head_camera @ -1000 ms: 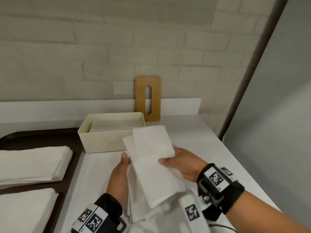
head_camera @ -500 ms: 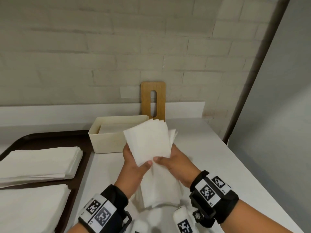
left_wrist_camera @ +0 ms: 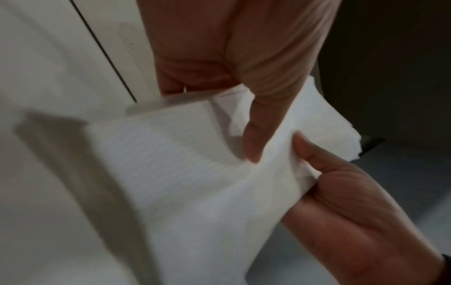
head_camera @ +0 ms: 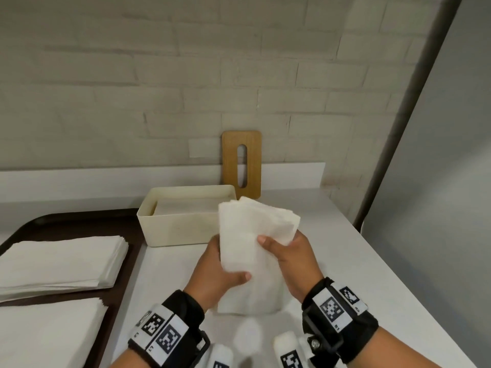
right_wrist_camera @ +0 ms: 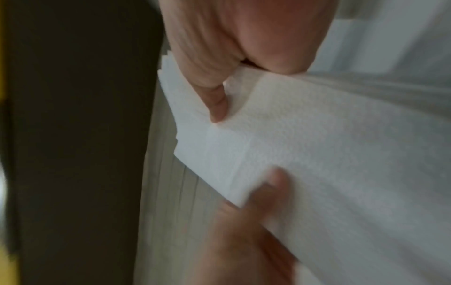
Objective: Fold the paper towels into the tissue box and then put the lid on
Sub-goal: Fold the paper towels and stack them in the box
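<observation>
A folded wad of white paper towels [head_camera: 249, 251] stands upright between both hands above the counter. My left hand [head_camera: 220, 269] grips its left side, thumb across the front. My right hand [head_camera: 287, 251] pinches its right edge with the thumb on the front. The left wrist view shows the paper towels [left_wrist_camera: 185, 173] with both thumbs pressed on them; the right wrist view shows the paper towels [right_wrist_camera: 317, 154] pinched the same way. Behind stands the open cream tissue box [head_camera: 175, 227] with some paper inside. The wooden slotted lid [head_camera: 229, 166] leans upright against the wall behind the box.
A dark brown tray [head_camera: 79, 224] at the left carries two stacks of flat white paper towels [head_camera: 61, 261]. The white counter [head_camera: 345, 261] ends at its right edge beside a grey panel. A brick wall closes the back.
The loose hanging towels have been gathered into a tighter upright wad. Both hands now hold it from its sides, the left thumb lower across the front.
</observation>
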A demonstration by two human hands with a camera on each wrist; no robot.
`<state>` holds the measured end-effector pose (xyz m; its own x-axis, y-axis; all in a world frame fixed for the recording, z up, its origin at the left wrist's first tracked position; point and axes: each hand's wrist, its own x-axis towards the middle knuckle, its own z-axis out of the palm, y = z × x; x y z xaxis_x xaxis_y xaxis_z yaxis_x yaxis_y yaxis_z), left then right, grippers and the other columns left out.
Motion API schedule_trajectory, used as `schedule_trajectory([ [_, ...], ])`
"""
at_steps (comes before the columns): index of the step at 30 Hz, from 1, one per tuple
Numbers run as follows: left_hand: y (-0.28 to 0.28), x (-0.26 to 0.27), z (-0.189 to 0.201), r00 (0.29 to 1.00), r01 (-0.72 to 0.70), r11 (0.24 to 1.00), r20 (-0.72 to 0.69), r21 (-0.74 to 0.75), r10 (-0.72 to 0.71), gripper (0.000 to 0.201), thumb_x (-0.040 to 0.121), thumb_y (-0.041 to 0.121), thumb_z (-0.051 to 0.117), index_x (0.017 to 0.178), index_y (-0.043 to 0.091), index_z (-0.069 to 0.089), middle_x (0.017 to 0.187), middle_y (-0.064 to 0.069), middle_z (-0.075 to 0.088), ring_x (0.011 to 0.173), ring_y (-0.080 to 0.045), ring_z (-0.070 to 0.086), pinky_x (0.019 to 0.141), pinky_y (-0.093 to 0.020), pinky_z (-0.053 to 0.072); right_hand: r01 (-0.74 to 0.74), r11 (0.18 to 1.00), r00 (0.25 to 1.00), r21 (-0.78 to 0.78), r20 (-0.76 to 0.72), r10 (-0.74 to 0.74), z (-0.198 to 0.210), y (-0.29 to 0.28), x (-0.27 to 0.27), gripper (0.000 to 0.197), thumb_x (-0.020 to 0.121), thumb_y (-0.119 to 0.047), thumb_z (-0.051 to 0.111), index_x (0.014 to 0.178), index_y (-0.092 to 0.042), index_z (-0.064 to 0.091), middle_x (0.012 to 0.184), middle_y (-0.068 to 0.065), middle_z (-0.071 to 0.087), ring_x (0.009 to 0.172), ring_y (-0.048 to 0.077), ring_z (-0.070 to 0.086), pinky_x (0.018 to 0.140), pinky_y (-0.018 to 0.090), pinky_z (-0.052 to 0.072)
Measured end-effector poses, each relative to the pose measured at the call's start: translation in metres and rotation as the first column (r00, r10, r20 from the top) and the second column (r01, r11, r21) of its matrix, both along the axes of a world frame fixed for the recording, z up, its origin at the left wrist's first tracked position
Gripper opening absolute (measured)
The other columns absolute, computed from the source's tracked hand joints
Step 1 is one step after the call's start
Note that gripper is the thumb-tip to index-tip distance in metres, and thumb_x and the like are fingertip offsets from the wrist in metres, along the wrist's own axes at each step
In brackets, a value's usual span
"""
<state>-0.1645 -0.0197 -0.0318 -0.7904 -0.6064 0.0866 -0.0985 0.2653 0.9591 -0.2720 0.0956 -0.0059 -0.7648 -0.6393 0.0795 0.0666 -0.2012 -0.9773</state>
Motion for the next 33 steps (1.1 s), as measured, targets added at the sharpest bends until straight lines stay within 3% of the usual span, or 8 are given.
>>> schedule_trajectory([
  [3,-0.004,0.006,-0.004,0.991,0.05,0.998,0.119,0.041,-0.054,0.039,0.066,0.002,0.08,0.093,0.023,0.063,0.094,0.008,0.07,0.084,-0.008,0.068,0.078,-0.025,0.056,0.013,0.991,0.986,-0.133,0.164,0.009,0.005,0.002,-0.013,0.042,0.077,-0.005,0.069,0.117,-0.01,0.059,0.113,0.01,0.069,0.104,0.029,0.066,0.09,0.046,0.052],
  [6,-0.017,0.012,0.0,0.994,-0.084,0.971,-0.048,0.223,0.097,0.029,0.069,-0.003,0.075,0.095,0.006,0.067,0.091,-0.005,0.072,0.082,-0.02,0.068,0.068,-0.025,0.055,0.057,0.991,0.989,-0.121,0.14,-0.04,0.016,0.013,-0.034,0.036,0.08,0.008,0.059,0.11,-0.012,0.061,0.106,0.007,0.07,0.095,0.024,0.067,0.083,0.04,0.054],
  [9,-0.028,0.015,0.01,0.934,-0.132,0.915,-0.26,0.381,0.244,0.028,0.074,-0.005,0.068,0.097,0.011,0.066,0.092,-0.002,0.074,0.085,-0.019,0.069,0.069,-0.029,0.056,0.064,0.998,0.998,0.02,0.014,-0.064,0.018,0.026,-0.049,0.033,0.075,0.012,0.063,0.096,-0.014,0.061,0.096,0.007,0.07,0.084,0.022,0.067,0.072,0.034,0.055],
  [12,-0.029,0.013,0.013,0.907,-0.076,0.914,-0.353,0.399,0.23,0.026,0.077,-0.005,0.064,0.097,0.011,0.066,0.092,0.0,0.075,0.083,-0.014,0.071,0.067,-0.022,0.057,0.057,0.99,0.998,0.127,-0.026,-0.054,0.002,0.032,-0.052,0.036,0.07,0.015,0.067,0.093,-0.012,0.064,0.096,0.007,0.072,0.085,0.023,0.068,0.07,0.031,0.055],
  [19,-0.018,0.011,-0.021,0.987,-0.139,0.922,-0.022,0.362,0.157,0.038,0.073,-0.01,0.069,0.103,0.012,0.061,0.096,-0.012,0.069,0.087,-0.028,0.066,0.066,-0.026,0.056,0.074,0.955,0.994,0.286,0.053,-0.093,-0.052,0.028,-0.049,0.046,0.046,-0.002,0.068,0.09,-0.012,0.062,0.098,0.019,0.069,0.082,0.03,0.065,0.074,0.04,0.053],
  [25,-0.017,0.005,-0.01,0.961,-0.209,0.925,-0.108,0.319,0.254,0.036,0.078,-0.013,0.061,0.106,0.01,0.058,0.097,-0.011,0.066,0.09,-0.026,0.062,0.071,-0.02,0.047,0.088,0.986,0.996,0.138,-0.001,-0.089,-0.032,0.027,-0.044,0.037,0.058,0.01,0.07,0.085,-0.014,0.061,0.086,0.01,0.066,0.078,0.028,0.063,0.076,0.044,0.052],
  [30,-0.021,0.005,-0.007,0.971,-0.194,0.946,-0.089,0.26,0.224,0.047,0.073,-0.023,0.051,0.089,0.021,0.053,0.082,-0.003,0.061,0.074,-0.019,0.058,0.06,-0.02,0.048,0.069,0.989,0.998,0.128,0.003,-0.07,-0.031,0.024,-0.041,0.039,0.045,0.004,0.049,0.077,-0.018,0.05,0.075,0.004,0.051,0.065,0.019,0.048,0.052,0.026,0.039],
  [33,-0.019,0.007,-0.016,0.977,-0.205,0.945,-0.002,0.256,0.213,0.04,0.072,-0.023,0.047,0.09,0.013,0.051,0.075,-0.006,0.054,0.067,-0.018,0.051,0.056,-0.023,0.039,0.095,0.969,0.993,0.23,0.052,-0.109,-0.05,0.027,-0.039,0.042,0.043,0.002,0.046,0.08,-0.018,0.05,0.075,0.005,0.05,0.063,0.019,0.047,0.048,0.024,0.036],
])
